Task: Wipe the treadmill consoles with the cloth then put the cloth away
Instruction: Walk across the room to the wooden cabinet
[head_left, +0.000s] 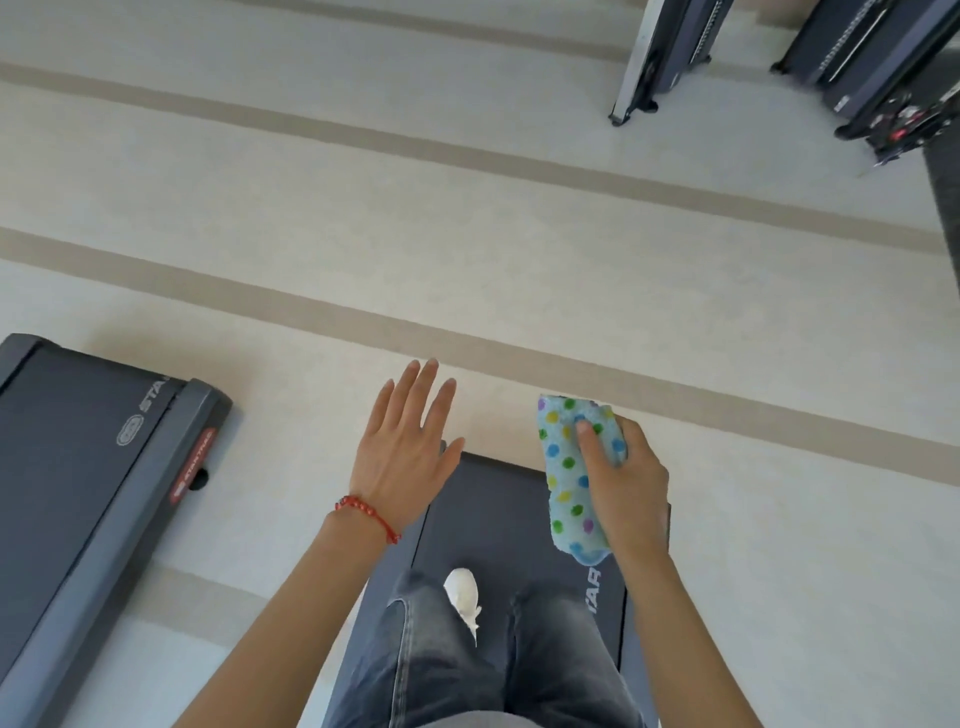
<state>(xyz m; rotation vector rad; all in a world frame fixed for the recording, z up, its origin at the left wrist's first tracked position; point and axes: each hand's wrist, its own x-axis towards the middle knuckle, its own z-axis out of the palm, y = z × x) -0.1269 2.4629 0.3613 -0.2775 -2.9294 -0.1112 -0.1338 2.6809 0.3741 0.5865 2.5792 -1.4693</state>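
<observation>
Even, bright, diffuse light fills the view, with no hard shadows; only a faint soft shade lies on the pale floor beside the treadmill deck on the left. No glare shows on the dark belts. The wide lens bends the floor stripes and tilts the machines far beyond the fingertips. Those far machines look smeared by motion blur, and fine detail is soft throughout, as on the cloth under the right hand's fingers.

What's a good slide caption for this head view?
Standing on a treadmill deck, right hand gripping a dotted cloth, left hand open.
</observation>
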